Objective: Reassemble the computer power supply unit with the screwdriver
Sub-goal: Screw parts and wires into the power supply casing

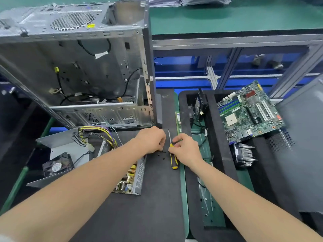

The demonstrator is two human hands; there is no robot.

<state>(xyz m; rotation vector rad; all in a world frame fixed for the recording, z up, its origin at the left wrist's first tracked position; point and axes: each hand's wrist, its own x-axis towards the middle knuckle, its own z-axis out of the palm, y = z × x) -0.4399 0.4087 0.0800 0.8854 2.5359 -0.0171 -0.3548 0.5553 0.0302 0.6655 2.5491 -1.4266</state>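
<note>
**Head view: PSU open, nothing fastened yet**

Grey metal power supply box [139, 173] w/ exposed circuit board lies open. Its grey lid w/ black fan [57, 165] sits left of it, unattached. Just right of the box, left hand [151, 140] curls over small black screws [163, 151]; can't tell if one's pinched. Right hand [185, 149] pinches yellow-and-black-handled screwdriver [173, 162] further right. Lid refit + all screwing remain, I'd judge.
</note>
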